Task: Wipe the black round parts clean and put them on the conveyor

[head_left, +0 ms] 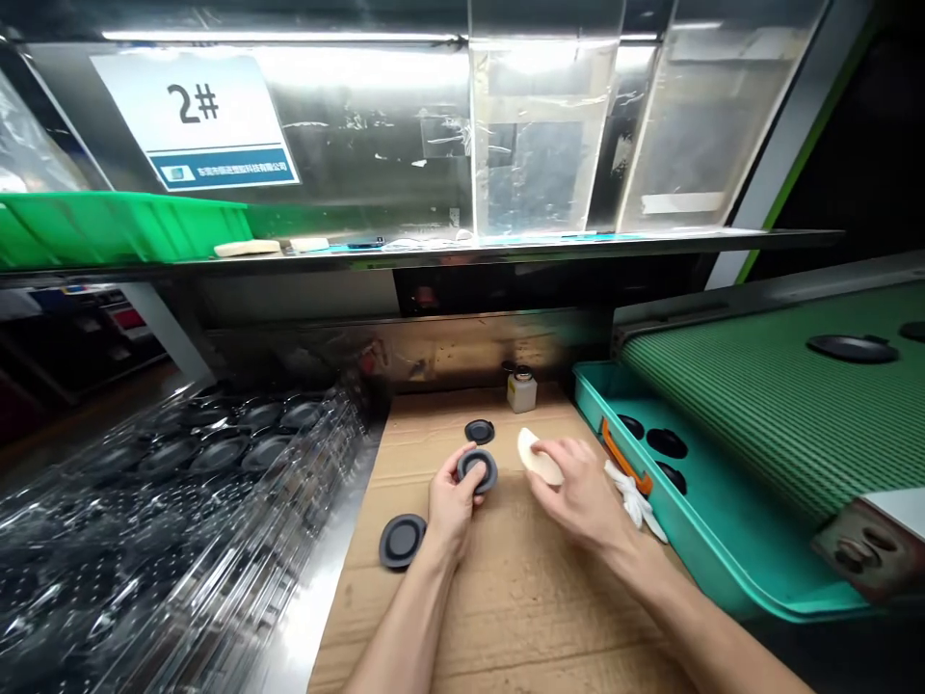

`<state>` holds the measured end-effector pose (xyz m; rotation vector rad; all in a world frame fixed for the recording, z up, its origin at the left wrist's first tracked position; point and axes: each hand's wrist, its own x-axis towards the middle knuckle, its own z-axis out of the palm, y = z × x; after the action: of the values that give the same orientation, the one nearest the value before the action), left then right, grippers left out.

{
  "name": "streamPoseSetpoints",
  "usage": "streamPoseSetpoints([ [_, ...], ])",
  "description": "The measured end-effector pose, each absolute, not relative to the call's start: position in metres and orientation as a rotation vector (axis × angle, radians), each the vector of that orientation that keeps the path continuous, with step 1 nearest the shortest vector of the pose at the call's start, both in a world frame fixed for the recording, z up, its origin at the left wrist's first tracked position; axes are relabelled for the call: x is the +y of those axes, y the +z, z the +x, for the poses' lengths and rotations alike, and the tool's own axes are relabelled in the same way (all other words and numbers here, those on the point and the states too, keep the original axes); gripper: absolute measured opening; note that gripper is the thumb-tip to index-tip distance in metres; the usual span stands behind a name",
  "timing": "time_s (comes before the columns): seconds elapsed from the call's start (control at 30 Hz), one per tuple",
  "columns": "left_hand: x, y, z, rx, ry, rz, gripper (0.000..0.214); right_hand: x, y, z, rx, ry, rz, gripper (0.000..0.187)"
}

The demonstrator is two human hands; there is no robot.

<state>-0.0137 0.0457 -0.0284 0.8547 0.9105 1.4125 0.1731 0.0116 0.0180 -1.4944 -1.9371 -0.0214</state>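
My left hand (449, 501) is closed around a round black rubber disc (478, 468), held just above the cardboard sheet (506, 598). My right hand (578, 492) grips a cream-coloured folded pad (536, 455) a little to the right of that disc. A second black disc (403, 541) lies flat on the cardboard beside my left wrist. A third, smaller black disc (479, 431) lies further back.
A small white bottle (521, 389) stands at the back of the cardboard. Clear plastic trays holding black discs (238, 434) are stacked at left. At right a teal tray (694, 520) holds black discs and an orange tool, under a green conveyor belt (780, 405). White cloth (636, 501) lies by the tray.
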Motion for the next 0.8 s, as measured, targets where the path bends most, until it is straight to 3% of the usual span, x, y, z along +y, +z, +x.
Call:
streamPoseSetpoints([
  [0.1, 0.045, -0.026, -0.017, 0.828, 1.39, 0.72, 0.046, 0.016, 0.021, 0.129, -1.914, 0.177, -1.194, 0.029],
  [0.23, 0.043, -0.023, -0.017, 0.693, 1.337, 0.54, 0.035, 0.02, -0.001, 0.103, -1.86, 0.265, -1.123, 0.03],
  [0.43, 0.038, -0.017, -0.01, 0.616, 1.204, 0.398, 0.047, -0.003, -0.027, 0.103, -1.947, 0.144, -1.214, 0.034],
  [0.8, 0.044, -0.025, -0.011, 0.505, 1.047, 0.359, 0.039, 0.001, -0.02, 0.101, -2.053, 0.061, -1.341, 0.031],
])
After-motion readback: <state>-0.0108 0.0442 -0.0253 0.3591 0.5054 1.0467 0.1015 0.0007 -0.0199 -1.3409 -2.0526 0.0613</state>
